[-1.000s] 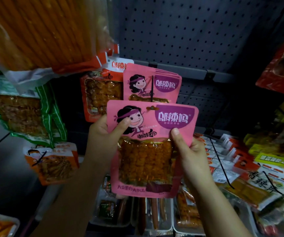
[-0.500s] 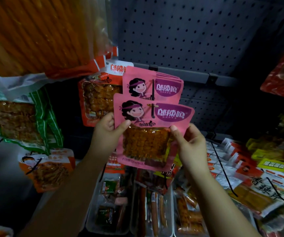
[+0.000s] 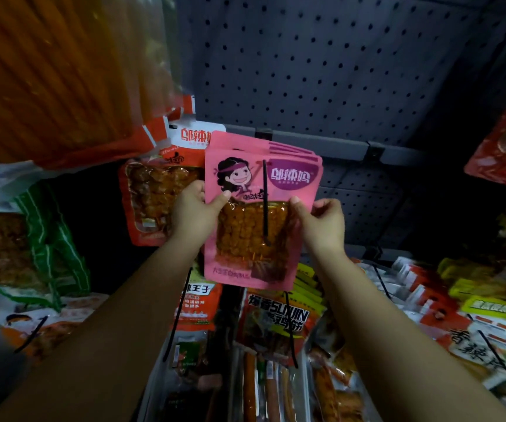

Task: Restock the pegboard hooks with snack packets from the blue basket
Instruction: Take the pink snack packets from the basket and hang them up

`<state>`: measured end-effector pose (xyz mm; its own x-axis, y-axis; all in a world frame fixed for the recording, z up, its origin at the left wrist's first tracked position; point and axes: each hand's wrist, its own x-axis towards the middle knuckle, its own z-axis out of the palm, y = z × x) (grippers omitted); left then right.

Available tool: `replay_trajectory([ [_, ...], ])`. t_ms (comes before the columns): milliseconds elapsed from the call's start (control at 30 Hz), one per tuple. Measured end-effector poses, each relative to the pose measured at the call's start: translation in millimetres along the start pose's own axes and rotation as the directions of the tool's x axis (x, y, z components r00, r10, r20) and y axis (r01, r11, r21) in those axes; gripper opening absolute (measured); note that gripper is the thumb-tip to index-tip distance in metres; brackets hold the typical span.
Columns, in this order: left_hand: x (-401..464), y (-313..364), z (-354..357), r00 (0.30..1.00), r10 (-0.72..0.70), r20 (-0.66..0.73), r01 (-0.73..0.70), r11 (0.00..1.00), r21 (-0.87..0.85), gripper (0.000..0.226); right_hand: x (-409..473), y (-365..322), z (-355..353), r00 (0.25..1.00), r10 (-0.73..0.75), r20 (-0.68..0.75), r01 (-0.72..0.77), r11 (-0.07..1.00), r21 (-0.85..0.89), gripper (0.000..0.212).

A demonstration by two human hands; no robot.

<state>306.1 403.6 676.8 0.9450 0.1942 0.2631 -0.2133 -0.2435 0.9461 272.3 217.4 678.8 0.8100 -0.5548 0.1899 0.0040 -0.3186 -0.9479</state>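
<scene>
A pink snack packet [image 3: 239, 233] with a cartoon face hangs threaded on a black pegboard hook [image 3: 265, 202], in front of several matching pink packets [image 3: 294, 150]. My left hand [image 3: 194, 208] pinches its left edge, thumb on the front. At the packet's right edge my right hand [image 3: 321, 220] has its thumb on the front and its other fingers curled beside it. The hook's rod runs down over the packet's front. The blue basket is not in view.
A dark pegboard [image 3: 321, 71] fills the back. Red packets [image 3: 157, 202] hang left of the pink ones; a big orange stick pack [image 3: 48, 71] looms at upper left. More hooks with packets [image 3: 273, 321] hang below, and trays of sausages [image 3: 264, 388] sit at the bottom.
Both hands raised the pink packet and pushed it onto the hook; the rod now passes through its hole and lies over its front, close against the hanging stack.
</scene>
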Motion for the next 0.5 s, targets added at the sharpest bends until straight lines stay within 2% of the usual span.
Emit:
replay_trajectory([
  [167,-0.5,-9.1,4.2,0.989,-0.008,-0.15,0.017,0.998,0.062,0.046,-0.5,4.6,3.2,0.997,0.054,0.047,-0.052,0.998,-0.031,0.051],
  [233,-5.8,-17.9,3.0,0.989,-0.011,-0.145,0.015,1.0,0.027,0.059,-8.9,10.5,3.0,0.994,0.02,0.104,-0.016,0.999,-0.035,0.056],
  [300,-12.2,-28.1,2.1,0.998,-0.048,-0.046,0.046,0.998,-0.038,0.071,-21.4,18.1,2.7,0.983,0.0,0.183,-0.003,1.0,0.019,0.054],
  [400,-26.0,-40.6,3.1,0.978,-0.104,0.181,0.117,0.991,-0.067,0.09,-41.6,31.5,2.7,0.94,0.033,0.339,-0.073,0.992,0.106,0.051],
  [500,-37.2,-51.1,4.8,0.955,-0.103,0.278,0.133,0.987,-0.092,0.088,-49.7,40.7,2.7,0.918,0.093,0.385,-0.134,0.988,0.082,0.052],
])
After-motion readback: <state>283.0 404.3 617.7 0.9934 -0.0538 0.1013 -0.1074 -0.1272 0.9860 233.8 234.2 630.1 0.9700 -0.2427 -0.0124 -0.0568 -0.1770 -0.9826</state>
